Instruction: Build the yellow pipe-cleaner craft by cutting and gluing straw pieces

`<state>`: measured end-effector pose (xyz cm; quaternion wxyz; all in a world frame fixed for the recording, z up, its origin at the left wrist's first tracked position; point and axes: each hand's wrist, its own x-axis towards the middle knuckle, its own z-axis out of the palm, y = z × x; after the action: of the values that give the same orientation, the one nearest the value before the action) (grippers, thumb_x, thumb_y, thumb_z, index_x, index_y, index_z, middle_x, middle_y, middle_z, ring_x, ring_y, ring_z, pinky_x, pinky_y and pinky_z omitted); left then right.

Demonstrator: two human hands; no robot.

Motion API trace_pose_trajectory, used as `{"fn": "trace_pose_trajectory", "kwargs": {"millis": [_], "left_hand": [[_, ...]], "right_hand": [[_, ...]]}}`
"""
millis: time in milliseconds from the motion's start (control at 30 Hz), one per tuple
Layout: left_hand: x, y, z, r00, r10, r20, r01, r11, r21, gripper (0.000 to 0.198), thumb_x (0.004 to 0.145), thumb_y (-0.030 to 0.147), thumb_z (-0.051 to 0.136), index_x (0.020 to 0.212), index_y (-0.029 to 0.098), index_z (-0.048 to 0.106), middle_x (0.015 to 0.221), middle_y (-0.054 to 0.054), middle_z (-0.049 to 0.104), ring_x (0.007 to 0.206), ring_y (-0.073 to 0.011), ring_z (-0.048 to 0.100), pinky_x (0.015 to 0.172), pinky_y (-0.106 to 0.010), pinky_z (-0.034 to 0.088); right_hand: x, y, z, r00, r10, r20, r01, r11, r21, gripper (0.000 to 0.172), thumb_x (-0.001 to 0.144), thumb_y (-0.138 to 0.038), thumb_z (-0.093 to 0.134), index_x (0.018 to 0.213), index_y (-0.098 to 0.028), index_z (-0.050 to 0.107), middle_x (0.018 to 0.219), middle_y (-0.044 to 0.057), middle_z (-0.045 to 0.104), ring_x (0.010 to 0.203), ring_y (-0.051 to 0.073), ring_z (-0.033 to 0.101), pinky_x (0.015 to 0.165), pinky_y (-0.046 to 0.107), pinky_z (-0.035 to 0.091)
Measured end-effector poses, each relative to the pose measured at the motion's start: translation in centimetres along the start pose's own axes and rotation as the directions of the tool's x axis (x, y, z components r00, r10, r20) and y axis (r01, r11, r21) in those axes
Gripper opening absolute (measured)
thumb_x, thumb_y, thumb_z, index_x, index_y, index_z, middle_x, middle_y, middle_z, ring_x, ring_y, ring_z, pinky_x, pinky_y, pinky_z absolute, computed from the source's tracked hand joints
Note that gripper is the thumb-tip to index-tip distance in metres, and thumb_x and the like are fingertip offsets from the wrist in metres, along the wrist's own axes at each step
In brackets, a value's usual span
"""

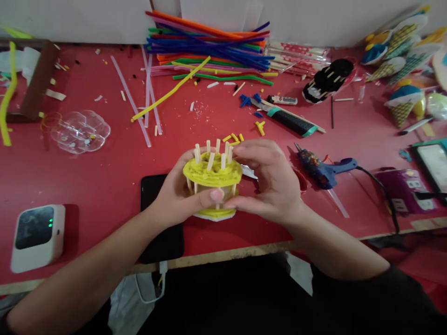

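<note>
Between my two hands is a round yellow craft model (213, 176) that looks wound from pipe cleaners, with short wooden sticks (211, 161) standing up from its top disc. More sticks join that disc to a lower yellow one with a white underside. My left hand (185, 190) wraps its left side, thumb across the front. My right hand (270, 179) grips the right side with curved fingers, the thumb low and the fingertips near the upper sticks. Behind the model lie small yellow cut pieces (233, 138). Under my left wrist is a black phone (162, 246).
A glue gun (324, 170) lies right, its cord trailing to a purple power strip (407, 190). Beyond are cutting pliers (289, 118), a black stick model (330, 80) and a pile of coloured pipe cleaners (209, 46). A clear tray (82, 132) and white device (38, 237) sit left.
</note>
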<state>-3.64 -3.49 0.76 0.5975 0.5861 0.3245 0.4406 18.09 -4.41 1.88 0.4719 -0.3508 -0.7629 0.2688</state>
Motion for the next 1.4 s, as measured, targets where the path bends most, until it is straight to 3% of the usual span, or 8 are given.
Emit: {"fn": "trace_pose_trajectory", "kwargs": {"millis": [200,333,400,567,867,1167,1267,1400], "left_hand": [[0.2,-0.5,-0.1,0.999,0.030,-0.029,-0.030,0.999,0.012,0.055,0.087,0.051,0.085,0.130,0.027,0.059,0.115,-0.005,0.078,0.099,-0.0228,0.080,0.083,-0.034,0.069],[0.1,-0.5,-0.1,0.985,0.153,-0.073,-0.145,0.983,0.113,0.067,0.088,0.053,0.083,0.145,0.032,0.055,0.140,-0.008,0.068,0.103,-0.0233,0.077,0.082,-0.035,0.068],[0.0,-0.3,-0.2,0.980,0.188,-0.068,-0.174,0.969,0.173,0.063,0.090,0.052,0.080,0.146,0.034,0.056,0.150,-0.008,0.061,0.105,-0.0237,0.076,0.083,-0.037,0.068],[-0.1,0.0,-0.4,0.969,0.229,-0.090,-0.194,0.936,0.294,0.052,0.090,0.055,0.079,0.134,0.030,0.065,0.148,-0.009,0.062,0.143,-0.0338,0.057,0.117,-0.051,0.055],[0.0,-0.9,-0.4,0.934,0.354,-0.045,-0.330,0.904,0.273,0.040,0.094,0.042,0.077,0.129,0.033,0.060,0.140,-0.006,0.062,0.146,-0.0310,0.054,0.117,-0.054,0.054],[-0.2,-0.8,0.0,0.953,0.284,-0.103,-0.254,0.938,0.236,0.040,0.093,0.043,0.079,0.124,0.031,0.057,0.144,-0.008,0.059,0.143,-0.0322,0.058,0.100,-0.047,0.064],[-0.1,-1.3,-0.3,0.934,0.353,-0.055,-0.334,0.918,0.212,0.048,0.091,0.036,0.082,0.131,0.031,0.056,0.144,-0.008,0.059,0.144,-0.0303,0.058,0.105,-0.044,0.063],[0.2,-1.4,-0.7,0.953,0.301,0.034,-0.303,0.948,0.094,0.086,0.080,0.033,0.093,0.149,0.037,0.043,0.152,-0.009,0.059,0.131,-0.0267,0.069,0.095,-0.036,0.067]], "right_hand": [[-0.8,0.2,1.2,0.974,0.227,0.012,-0.221,0.935,0.276,0.054,0.089,-0.033,0.083,0.135,-0.030,0.056,0.136,0.009,0.064,0.128,0.024,0.067,0.101,0.042,0.066],[-1.0,0.0,1.7,0.946,0.324,-0.005,-0.303,0.891,0.338,0.046,0.089,-0.035,0.082,0.127,-0.029,0.056,0.131,0.008,0.067,0.122,0.021,0.071,0.099,0.037,0.067],[-1.0,0.0,1.7,0.948,0.319,-0.003,-0.302,0.899,0.316,0.044,0.089,-0.039,0.081,0.125,-0.029,0.058,0.128,0.007,0.069,0.120,0.021,0.072,0.097,0.036,0.068],[-1.1,0.0,1.7,0.955,0.296,-0.008,-0.283,0.920,0.271,0.042,0.091,-0.041,0.079,0.125,-0.029,0.058,0.125,0.007,0.070,0.118,0.022,0.072,0.094,0.037,0.069],[-1.2,0.0,1.8,0.957,0.290,-0.018,-0.269,0.908,0.321,0.043,0.090,-0.040,0.081,0.125,-0.030,0.059,0.124,0.006,0.069,0.118,0.020,0.072,0.096,0.035,0.067],[-1.1,-0.1,1.8,0.955,0.294,-0.028,-0.265,0.896,0.357,0.044,0.086,-0.031,0.085,0.123,-0.029,0.062,0.122,0.005,0.069,0.117,0.018,0.072,0.095,0.030,0.067],[-1.2,0.0,1.8,0.961,0.275,-0.042,-0.239,0.895,0.377,0.046,0.085,-0.024,0.086,0.124,-0.029,0.063,0.122,0.004,0.069,0.117,0.016,0.072,0.096,0.029,0.066],[-1.1,0.2,1.6,0.980,0.196,-0.035,-0.174,0.929,0.327,0.046,0.088,-0.018,0.082,0.128,-0.029,0.062,0.128,0.005,0.067,0.124,0.018,0.068,0.099,0.033,0.065]]}}
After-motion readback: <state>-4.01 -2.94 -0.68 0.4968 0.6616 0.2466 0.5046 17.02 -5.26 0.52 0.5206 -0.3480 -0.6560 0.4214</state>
